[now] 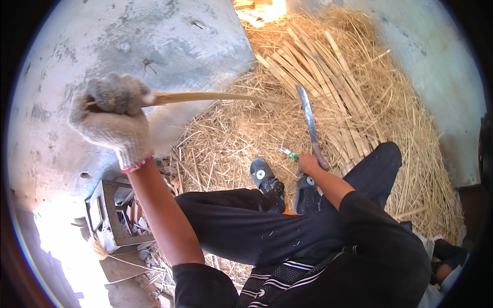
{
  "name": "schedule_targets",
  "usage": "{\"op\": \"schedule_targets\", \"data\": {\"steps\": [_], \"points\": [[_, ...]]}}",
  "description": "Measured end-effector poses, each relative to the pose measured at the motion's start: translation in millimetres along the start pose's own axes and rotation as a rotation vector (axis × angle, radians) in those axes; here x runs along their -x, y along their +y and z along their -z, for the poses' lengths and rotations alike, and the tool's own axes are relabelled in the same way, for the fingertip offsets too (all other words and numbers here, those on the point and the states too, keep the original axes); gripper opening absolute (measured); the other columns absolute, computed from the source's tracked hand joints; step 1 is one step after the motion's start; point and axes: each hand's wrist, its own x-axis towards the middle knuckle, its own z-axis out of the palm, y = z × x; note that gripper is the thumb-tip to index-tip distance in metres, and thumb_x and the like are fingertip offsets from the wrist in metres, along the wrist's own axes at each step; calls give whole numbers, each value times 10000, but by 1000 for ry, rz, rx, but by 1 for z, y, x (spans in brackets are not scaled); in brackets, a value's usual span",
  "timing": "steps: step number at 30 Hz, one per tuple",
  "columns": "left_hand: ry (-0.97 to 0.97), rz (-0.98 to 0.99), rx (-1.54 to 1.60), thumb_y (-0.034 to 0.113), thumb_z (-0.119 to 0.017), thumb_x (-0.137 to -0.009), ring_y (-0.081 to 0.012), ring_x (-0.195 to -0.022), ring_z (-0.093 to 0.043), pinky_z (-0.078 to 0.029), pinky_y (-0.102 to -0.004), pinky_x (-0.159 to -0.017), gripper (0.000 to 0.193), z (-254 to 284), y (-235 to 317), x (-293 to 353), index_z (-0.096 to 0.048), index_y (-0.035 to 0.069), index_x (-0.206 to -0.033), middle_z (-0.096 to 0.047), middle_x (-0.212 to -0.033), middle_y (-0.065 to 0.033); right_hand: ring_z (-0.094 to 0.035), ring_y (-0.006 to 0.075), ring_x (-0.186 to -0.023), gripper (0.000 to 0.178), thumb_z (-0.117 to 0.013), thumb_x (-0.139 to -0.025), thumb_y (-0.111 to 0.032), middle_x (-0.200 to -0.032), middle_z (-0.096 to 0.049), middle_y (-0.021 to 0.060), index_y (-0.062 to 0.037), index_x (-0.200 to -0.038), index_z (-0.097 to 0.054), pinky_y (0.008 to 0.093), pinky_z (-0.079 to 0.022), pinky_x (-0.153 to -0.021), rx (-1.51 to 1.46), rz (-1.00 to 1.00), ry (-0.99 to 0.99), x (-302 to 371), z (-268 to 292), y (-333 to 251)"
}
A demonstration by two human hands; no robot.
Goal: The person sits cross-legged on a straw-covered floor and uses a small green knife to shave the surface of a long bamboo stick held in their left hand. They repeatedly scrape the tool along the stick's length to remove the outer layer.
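Observation:
My left hand, in a pale knitted work glove, is raised at the left and closed in a fist around a bamboo strip. The strip stretches to the right over the shavings and narrows towards its far end. Bare and low in front of me, my right hand grips a small green-handled knife, its short blade pointing left. Just beyond that hand lies a long machete, with its curved blade pointing away and its brown handle beside my fingers. I cannot tell whether my hand touches that handle.
Pale shavings cover the floor. A pile of split bamboo strips lies on them at the far right. My dark shoes stand between my bent knees. At the lower left is a wooden frame stand. Worn plaster walls rise on both sides.

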Motion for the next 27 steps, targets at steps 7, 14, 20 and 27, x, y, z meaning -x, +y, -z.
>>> {"op": "schedule_targets", "data": {"steps": [7,14,20,27], "points": [[-75,-5,174,271,-399,-837,-138,-333,-299,-298,-310,-303,367,-25,5,17,-436,100,-514,-343,-443,-16,-637,400,-1023,434,-657,-749,-147,-1075,-660,246,-3,-1145,-553,446,-512,-877,-7,86,-20,8,13,25],[3,-37,118,323,-429,-904,-149,-395,-314,-262,-314,-367,406,-24,7,26,-421,88,-573,-360,-489,-25,-679,378,-922,322,-591,-739,-255,-974,-693,242,5,-885,-712,438,-537,-830,166,101,-236,-6,62,11],[438,-155,-119,282,-419,-949,-125,-465,-311,-298,-308,-426,359,-64,2,44,-380,119,-632,-337,-556,8,-667,381,-818,404,-516,-913,-349,-883,-671,243,15,-1029,-647,479,-508,-751,-150,120,111,35,208,-35],[390,-185,-155,288,-433,-952,-110,-448,-317,-316,-294,-400,355,-56,6,53,-370,126,-642,-337,-555,7,-511,179,-502,295,-411,-1036,-298,-630,-520,92,-23,-1109,-486,372,-415,-476,-747,518,402,200,288,-163]]}}
